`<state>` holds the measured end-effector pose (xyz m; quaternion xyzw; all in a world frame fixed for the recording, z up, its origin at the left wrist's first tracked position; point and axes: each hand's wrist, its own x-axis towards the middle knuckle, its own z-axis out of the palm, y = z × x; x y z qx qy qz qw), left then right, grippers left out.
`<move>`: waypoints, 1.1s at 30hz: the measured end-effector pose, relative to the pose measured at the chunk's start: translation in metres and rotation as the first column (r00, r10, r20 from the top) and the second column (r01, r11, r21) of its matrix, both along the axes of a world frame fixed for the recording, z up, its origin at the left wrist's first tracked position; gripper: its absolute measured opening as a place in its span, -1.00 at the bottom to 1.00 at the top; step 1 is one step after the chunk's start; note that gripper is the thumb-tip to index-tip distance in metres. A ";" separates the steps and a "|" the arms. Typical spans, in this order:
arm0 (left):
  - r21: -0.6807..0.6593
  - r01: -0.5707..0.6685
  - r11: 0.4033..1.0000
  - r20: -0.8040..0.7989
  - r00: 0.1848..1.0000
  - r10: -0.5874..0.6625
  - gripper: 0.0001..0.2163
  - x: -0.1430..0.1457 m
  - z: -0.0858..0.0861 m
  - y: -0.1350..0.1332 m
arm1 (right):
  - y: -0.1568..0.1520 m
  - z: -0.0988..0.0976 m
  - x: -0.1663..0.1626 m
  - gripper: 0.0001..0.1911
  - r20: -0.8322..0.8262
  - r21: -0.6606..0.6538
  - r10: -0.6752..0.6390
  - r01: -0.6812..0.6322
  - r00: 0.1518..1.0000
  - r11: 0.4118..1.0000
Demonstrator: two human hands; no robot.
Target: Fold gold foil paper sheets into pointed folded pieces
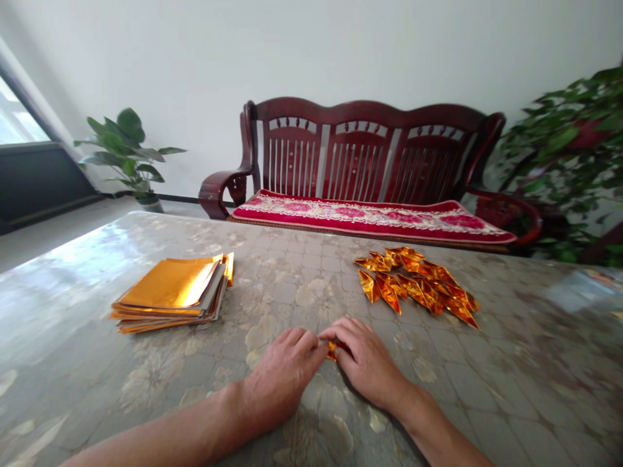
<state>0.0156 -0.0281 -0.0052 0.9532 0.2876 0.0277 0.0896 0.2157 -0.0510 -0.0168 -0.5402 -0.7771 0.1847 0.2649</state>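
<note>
A small piece of folded gold foil paper [331, 351] shows between my two hands, low over the near middle of the table; most of it is hidden by fingers. My left hand [287, 363] pinches it from the left, thumb and fingers closed. From the right, my right hand [363, 357] grips the same piece, its index finger curled over the top. Off to the left lies a stack of flat gold foil sheets [170, 283], a little uneven at the edges. Beyond my right hand sit several pointed folded gold foil pieces [418, 285], laid close together in rows.
A patterned cover lies on the table [292, 272]. A clear plastic bag [586, 292], blurred, rests at the right edge. Behind the table stands a dark red wooden bench [357, 155] with a red floral cushion [350, 213]. Potted plants [127, 152] flank it.
</note>
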 end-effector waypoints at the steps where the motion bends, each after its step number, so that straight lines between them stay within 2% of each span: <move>1: -0.003 -0.002 1.000 0.001 1.000 0.002 -0.58 0.000 0.000 0.000 | 0.000 0.000 0.000 -0.63 0.002 -0.001 0.002 -0.002 1.000 1.000; 33: 0.034 0.014 0.999 0.030 0.999 -0.015 -0.60 -0.001 -0.004 0.001 | 0.001 -0.004 0.000 -0.61 -0.037 0.020 0.015 -0.015 0.999 1.000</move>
